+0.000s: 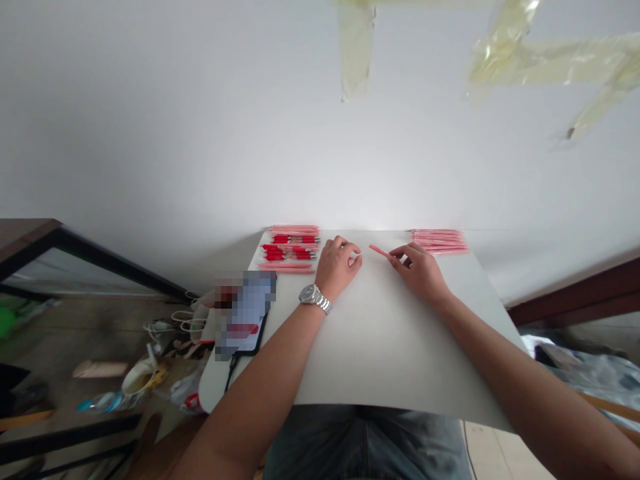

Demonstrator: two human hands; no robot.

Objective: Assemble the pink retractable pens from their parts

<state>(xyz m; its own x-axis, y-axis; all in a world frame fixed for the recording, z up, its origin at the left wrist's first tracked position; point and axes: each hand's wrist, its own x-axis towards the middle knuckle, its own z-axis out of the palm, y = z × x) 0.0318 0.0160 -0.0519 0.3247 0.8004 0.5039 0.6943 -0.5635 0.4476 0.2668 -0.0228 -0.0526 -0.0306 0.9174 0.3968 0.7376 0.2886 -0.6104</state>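
Note:
Over the middle of the white table, my right hand pinches a slim pink pen-like stick between thumb and fingers. Its free end points up and to the left, toward my other hand. My left hand, with a silver watch on its wrist, is curled with thumb and index finger brought together. Whatever small thing may be at those fingertips is too tiny to name. The two hands are apart. Behind my right hand lies a row of similar pink sticks.
Left of my left hand lie several red pens between pink sticks. A phone with a cable rests at the table's left edge. The white wall rises behind the table. Cluttered items, including a cup, stand at lower left.

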